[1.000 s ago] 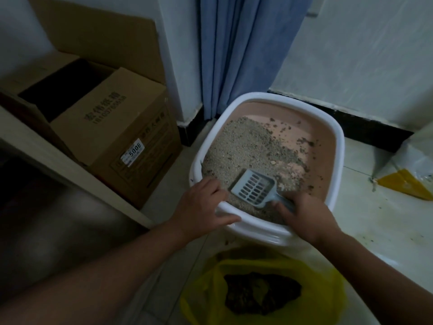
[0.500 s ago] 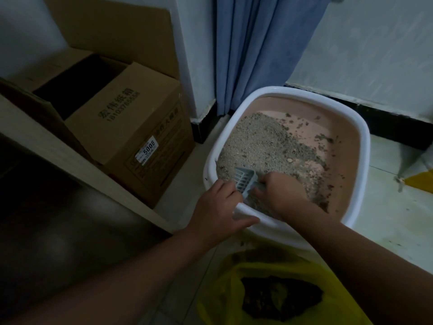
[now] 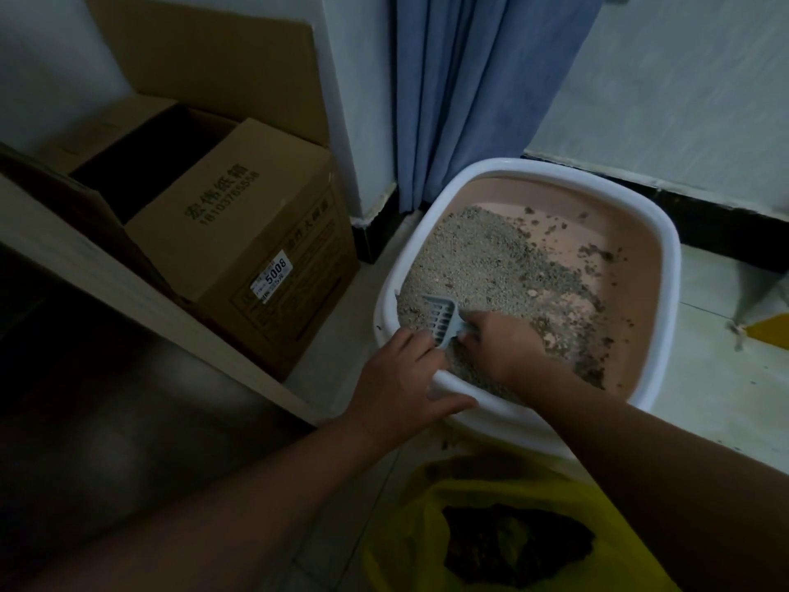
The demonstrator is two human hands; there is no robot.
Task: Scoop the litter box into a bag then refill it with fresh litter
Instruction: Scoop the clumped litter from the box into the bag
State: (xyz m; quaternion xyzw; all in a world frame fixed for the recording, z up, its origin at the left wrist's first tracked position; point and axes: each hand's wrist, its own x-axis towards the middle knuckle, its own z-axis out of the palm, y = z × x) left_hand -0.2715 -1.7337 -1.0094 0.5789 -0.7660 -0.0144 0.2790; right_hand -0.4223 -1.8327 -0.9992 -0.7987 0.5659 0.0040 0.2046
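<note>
- The litter box (image 3: 666, 267), pink inside with a white rim, is set on the pale floor (image 3: 721, 403) just in front of a blue curtain (image 3: 469, 100).
- Its near rim is gripped by the left hand (image 3: 397, 386), with the fingers curled over the edge and the thumb laid along the outside.
- A grey slotted scoop (image 3: 442, 320) is grasped by its handle in the clenched right hand (image 3: 504, 348), and its blade is pushed into the litter (image 3: 478, 258) at the near left corner of the box.
- The litter is heaped toward the left side; bare pink floor of the box is seen at the right, dotted with darker clumps.
- A yellow bag (image 3: 410, 540) is held open just below the box, with dark waste seen inside.
- A cardboard box (image 3: 239, 232) is seen to the left.
</note>
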